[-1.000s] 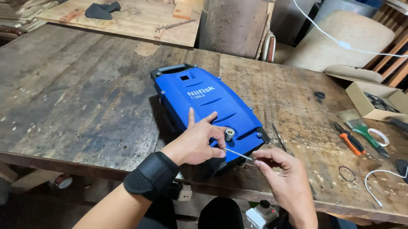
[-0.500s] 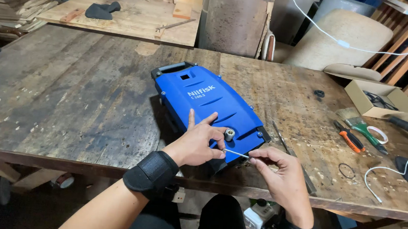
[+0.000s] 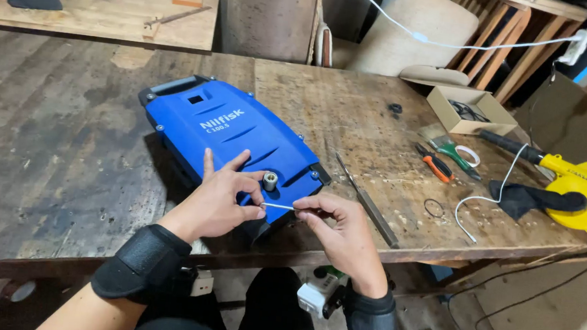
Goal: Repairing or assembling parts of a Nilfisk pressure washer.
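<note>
Since a moment ago, both hands are staying almost where they were at the near end of the blue machine housing (image 3: 229,135), the thin metal pin (image 3: 278,206) still bridging them while the head camera is dipping slightly closer to the bench. The left hand (image 3: 219,200) is resting on the housing's lower edge, forefinger lifted and pointing up, thumb and remaining fingers curling in beside the small metal fitting (image 3: 270,181) and touching one end of the pin. The right hand (image 3: 340,231) is pinching the pin's other end between thumb and forefinger, its other fingers folding loosely underneath. The pin is lying level just below the fitting (whether its tip is entering the housing cannot be told). The housing is lying flat and slightly askew on the worn wooden workbench (image 3: 63,168), its near corner at the bench's front edge. To the right, a long metal file (image 3: 367,202) is lying just beside the housing, with orange-handled pliers (image 3: 434,163), green-handled pliers (image 3: 458,156), an open cardboard box (image 3: 471,110) and a yellow blower (image 3: 584,193) farther along.
</note>
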